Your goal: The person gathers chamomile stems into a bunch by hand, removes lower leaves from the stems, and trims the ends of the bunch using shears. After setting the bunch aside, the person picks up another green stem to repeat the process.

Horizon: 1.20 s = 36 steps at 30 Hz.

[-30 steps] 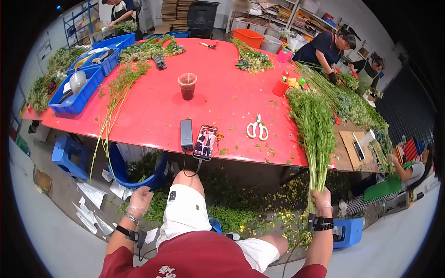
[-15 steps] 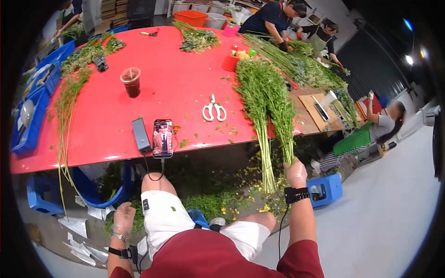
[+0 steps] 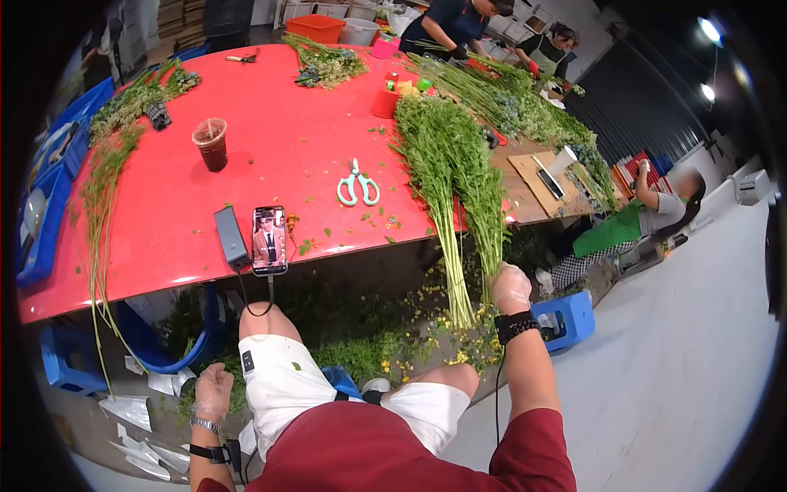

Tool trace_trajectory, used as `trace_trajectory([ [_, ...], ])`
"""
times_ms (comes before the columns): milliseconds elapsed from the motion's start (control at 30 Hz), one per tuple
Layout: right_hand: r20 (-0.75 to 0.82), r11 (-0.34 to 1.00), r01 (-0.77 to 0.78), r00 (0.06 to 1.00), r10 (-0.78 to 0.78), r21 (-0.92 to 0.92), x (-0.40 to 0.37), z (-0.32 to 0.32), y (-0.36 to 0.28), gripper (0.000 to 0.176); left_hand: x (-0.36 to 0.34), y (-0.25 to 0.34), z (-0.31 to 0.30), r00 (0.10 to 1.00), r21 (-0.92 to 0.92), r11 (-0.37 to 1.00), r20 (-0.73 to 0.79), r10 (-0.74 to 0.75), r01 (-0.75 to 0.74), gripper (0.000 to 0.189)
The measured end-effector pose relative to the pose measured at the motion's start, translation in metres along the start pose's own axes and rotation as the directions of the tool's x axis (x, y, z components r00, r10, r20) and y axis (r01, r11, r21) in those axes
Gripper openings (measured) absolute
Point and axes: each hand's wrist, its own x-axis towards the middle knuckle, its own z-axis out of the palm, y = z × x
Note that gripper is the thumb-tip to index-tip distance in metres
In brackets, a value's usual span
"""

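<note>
In a clear glove, my right hand (image 3: 511, 289) is closed around the lower stems of a bunch of leafy green stems (image 3: 482, 193) at the table's front edge. A second bunch of the same greenery (image 3: 434, 168) lies directly beside it, its pale stem ends hanging past the edge. My left hand (image 3: 213, 390), also gloved, is low beside my left thigh, with fingers curled and nothing visible in them. Mint-handled scissors (image 3: 357, 185) lie on the red tabletop (image 3: 287, 131), left of the bunches.
A phone (image 3: 269, 240) and a grey power bank (image 3: 231, 236) sit near the front edge, cabled. Behind them stands a drink cup (image 3: 211, 145). Blue bins (image 3: 45, 230) line the left side. A blue stool (image 3: 564, 320) is by my right hand. Co-workers (image 3: 627, 221) are around the table.
The view has shifted, so the table and its objects appear farther left and slightly higher. My right hand keeps its hold on the stems; my left hand stays low with fingers curled.
</note>
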Motion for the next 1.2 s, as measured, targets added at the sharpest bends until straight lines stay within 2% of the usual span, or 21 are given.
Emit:
trace_trajectory([
  [33, 0.003, 1.0, -0.007, 1.0, 0.007, 0.0, -0.003, 0.005, -0.005, 0.036, 0.0, 0.006, -0.001, 1.0, 0.01, 1.0, 0.009, 0.007, -0.007, 0.034],
  [100, -0.307, 0.921, 0.278, 0.933, -0.19, 0.274, -0.008, 0.016, -0.01, 0.043, 0.001, 0.004, 0.004, 1.0, 0.022, 1.0, 0.026, 0.017, -0.017, 0.034],
  [167, -0.173, 0.919, 0.224, 0.969, -0.175, 0.326, -0.024, 0.009, -0.035, 0.053, 0.005, -0.012, 0.017, 0.997, -0.033, 0.997, 0.019, 0.073, -0.072, 0.034],
  [200, -0.05, 0.95, 0.142, 0.99, -0.133, 0.277, -0.036, -0.003, -0.054, 0.053, 0.004, -0.006, 0.017, 0.997, -0.03, 0.997, 0.024, 0.076, -0.075, 0.034],
  [233, 0.011, 0.973, 0.141, 0.989, -0.146, 0.182, -0.037, 0.006, -0.061, 0.053, 0.003, 0.008, 0.017, 0.997, -0.032, 0.997, 0.048, 0.065, -0.063, 0.033],
  [300, -0.064, 0.968, 0.22, 0.975, -0.214, 0.12, -0.039, 0.024, -0.063, 0.04, 0.003, 0.019, 0.018, 0.996, -0.033, 0.998, 0.067, 0.057, -0.055, 0.033],
  [333, -0.071, 0.967, 0.224, 0.974, -0.216, 0.124, -0.036, 0.03, -0.061, 0.04, 0.004, 0.02, 0.018, 0.997, -0.025, 0.998, 0.065, 0.052, -0.05, 0.033],
  [400, -0.118, 0.953, 0.157, 0.984, -0.13, 0.258, -0.031, 0.035, -0.059, 0.028, 0.003, 0.021, 0.016, 0.998, -0.018, 0.999, 0.056, 0.041, -0.04, 0.033],
  [433, -0.115, 0.957, 0.14, 0.987, -0.114, 0.254, -0.031, 0.028, -0.057, 0.023, 0.002, 0.021, 0.014, 0.998, -0.017, 1.0, 0.056, 0.026, -0.025, 0.033],
  [500, -0.039, 0.959, 0.132, 0.991, -0.127, 0.25, -0.025, 0.03, -0.052, 0.022, 0.001, 0.018, 0.013, 0.998, -0.014, 1.0, 0.059, 0.014, -0.014, 0.033],
  [567, 0.017, 0.951, 0.104, 0.993, -0.114, 0.292, -0.018, 0.031, -0.054, 0.023, 0.001, 0.008, 0.016, 0.997, 0.091, 0.994, 0.049, 0.06, -0.064, 0.034],
  [633, 0.07, 0.94, 0.082, 0.991, -0.11, 0.33, -0.014, 0.026, -0.061, 0.024, -0.001, 0.024, 0.015, 0.997, 0.074, 0.995, 0.06, 0.055, -0.059, 0.034],
  [700, 0.161, 0.862, 0.03, 0.979, -0.129, 0.506, -0.014, 0.023, -0.068, 0.029, -0.002, 0.029, 0.016, 0.996, 0.058, 0.997, 0.072, 0.045, -0.049, 0.034],
  [733, 0.122, 0.868, 0.14, 0.967, -0.223, 0.477, -0.01, 0.03, -0.068, 0.03, -0.002, 0.029, 0.018, 0.995, 0.049, 0.997, 0.08, 0.052, -0.056, 0.034],
  [767, 0.118, 0.867, 0.143, 0.967, -0.225, 0.477, -0.008, 0.031, -0.066, 0.03, 0.0, 0.029, 0.02, 0.994, 0.041, 0.997, 0.087, 0.059, -0.063, 0.035],
  [833, 0.287, 0.624, -0.046, 0.912, -0.293, 0.78, -0.008, 0.019, -0.068, 0.029, 0.006, 0.019, 0.024, 0.996, 0.049, 0.997, 0.074, 0.059, -0.063, 0.035],
  [900, 0.185, 0.363, -0.066, 0.935, -0.303, 0.929, -0.011, 0.006, -0.065, 0.026, 0.007, 0.014, 0.024, 0.997, 0.054, 0.997, 0.056, 0.051, -0.054, 0.035],
  [1000, 0.169, 0.223, -0.104, 0.94, -0.296, 0.969, -0.028, -0.063, -0.058, 0.026, 0.005, 0.022, 0.013, 0.995, 0.011, 0.999, 0.087, 0.043, -0.044, 0.036],
  [1067, 0.167, 0.137, -0.13, 0.938, -0.305, 0.982, -0.031, -0.092, -0.046, 0.025, 0.003, 0.035, 0.008, 0.994, 0.046, 0.998, 0.1, 0.045, -0.05, 0.036],
  [1167, 0.066, -0.112, -0.11, 0.938, -0.34, 0.988, -0.042, -0.13, -0.03, 0.03, 0.003, 0.051, 0.006, 0.994, 0.028, 0.999, 0.104, 0.035, -0.038, 0.035],
  [1200, 0.035, -0.177, -0.094, 0.951, -0.308, 0.98, -0.052, -0.145, -0.03, 0.03, 0.002, 0.057, 0.006, 0.995, 0.025, 0.999, 0.099, 0.024, -0.027, 0.035],
])
